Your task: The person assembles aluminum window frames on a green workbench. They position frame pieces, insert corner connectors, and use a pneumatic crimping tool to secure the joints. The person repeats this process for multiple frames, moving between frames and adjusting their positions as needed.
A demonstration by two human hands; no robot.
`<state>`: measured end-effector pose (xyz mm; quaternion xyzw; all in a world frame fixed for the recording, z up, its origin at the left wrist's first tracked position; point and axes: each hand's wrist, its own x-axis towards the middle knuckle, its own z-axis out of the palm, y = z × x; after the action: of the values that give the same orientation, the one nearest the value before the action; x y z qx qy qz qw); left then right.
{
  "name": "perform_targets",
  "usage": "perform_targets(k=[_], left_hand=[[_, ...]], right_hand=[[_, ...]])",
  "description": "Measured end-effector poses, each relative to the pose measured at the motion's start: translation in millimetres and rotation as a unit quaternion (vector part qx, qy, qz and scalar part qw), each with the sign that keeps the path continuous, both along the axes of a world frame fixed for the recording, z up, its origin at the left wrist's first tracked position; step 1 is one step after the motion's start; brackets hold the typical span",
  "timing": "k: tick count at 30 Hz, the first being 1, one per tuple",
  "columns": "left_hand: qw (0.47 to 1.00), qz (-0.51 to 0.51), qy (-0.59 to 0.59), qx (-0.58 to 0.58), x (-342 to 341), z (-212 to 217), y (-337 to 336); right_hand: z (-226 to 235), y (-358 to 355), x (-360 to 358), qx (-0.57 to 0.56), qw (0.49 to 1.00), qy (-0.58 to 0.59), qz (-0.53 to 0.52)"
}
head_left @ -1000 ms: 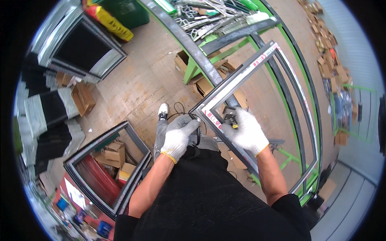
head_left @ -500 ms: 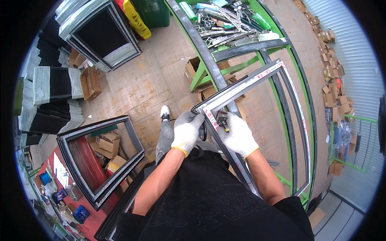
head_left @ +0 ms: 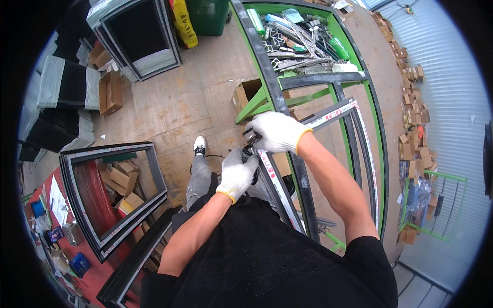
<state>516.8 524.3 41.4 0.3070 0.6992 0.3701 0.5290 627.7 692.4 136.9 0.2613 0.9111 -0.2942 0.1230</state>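
Frame point(head_left: 278, 185): long side ran toward person point(head_left: 272, 251)
Left hand point(head_left: 238, 172): was by frame's corner, grip unclear
Right hand point(head_left: 273, 132): over corner, clutched dark tool point(head_left: 251, 136)

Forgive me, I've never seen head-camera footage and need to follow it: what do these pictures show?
There is no robot here, just a person's two gloved hands. A fisheye camera on the head looks down and bends straight edges. The right hand holds a small dark tool near the corner of a window-like frame; the left hand is at that corner, though its grip is hard to make out. The frame lies across a green stand with dark bars, with loose metal pieces at its far end.
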Motion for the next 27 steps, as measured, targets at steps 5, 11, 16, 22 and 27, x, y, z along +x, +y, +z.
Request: perform_targets(k=[5, 11, 16, 22, 27], left_hand=[[0.997, -0.005, 0.072, 0.036, 0, 0, -6], [1.000, 0.024, -0.019, 0.000, 1, 9, -8], [1.000, -0.001, 0.011, 0.009, -1, 12, -6], [0.959, -0.115, 0.172, 0.195, -10, -2, -5], [0.956, -0.125, 0.191, 0.183, -9, -9, -3]], right_hand=[[-11, 5, -24, -0.029, 0.994, -0.092, 0.058], [-7, 12, -18, 0.010, 0.990, -0.121, 0.071], [-2, 12, -19, -0.013, 0.991, -0.128, 0.048], [2, 14, -21, -0.057, 0.990, -0.122, 0.032], [-2, 16, -24, -0.053, 0.987, -0.144, 0.039]])
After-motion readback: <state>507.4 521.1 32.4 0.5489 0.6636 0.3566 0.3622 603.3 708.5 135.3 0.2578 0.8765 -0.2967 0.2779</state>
